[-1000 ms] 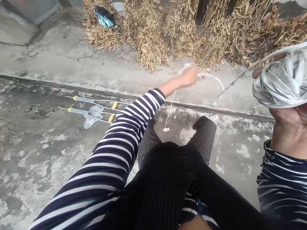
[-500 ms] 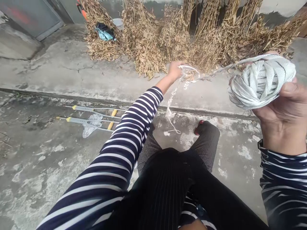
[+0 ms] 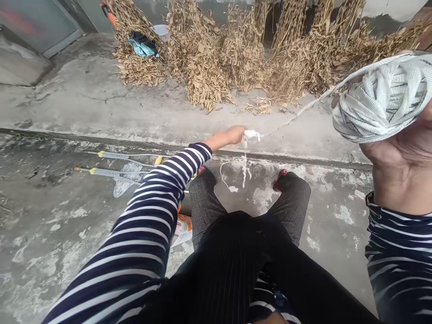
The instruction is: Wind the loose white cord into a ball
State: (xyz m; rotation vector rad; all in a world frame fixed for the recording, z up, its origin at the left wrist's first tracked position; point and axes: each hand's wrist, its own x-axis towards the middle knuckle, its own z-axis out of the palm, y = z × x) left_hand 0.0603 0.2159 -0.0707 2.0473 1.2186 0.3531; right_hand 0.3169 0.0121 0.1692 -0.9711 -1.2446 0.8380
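At the right edge my right hand (image 3: 401,162) is closed around a large ball of white flat cord (image 3: 381,101), gripping it from below and behind. From the ball a single strand (image 3: 303,109) slopes down and left to my left hand (image 3: 234,135). My left hand is closed on the cord near a small white bunch of loops (image 3: 251,136). Below that bunch a knotted, frayed tail (image 3: 245,168) hangs between my knees, and a thin end curls to the left above the ground.
Dried plant bundles (image 3: 205,67) lean along the wall, with a dark and blue cloth (image 3: 143,45) on one. Crutches (image 3: 114,173) and a clear plastic bag (image 3: 127,178) lie on the ground at left. An orange and white package (image 3: 184,225) is beside my left leg.
My left hand has moved down and slightly left with the cord. The loops have drawn into a smaller bunch. My right hand and the ball have shifted right and slightly up.
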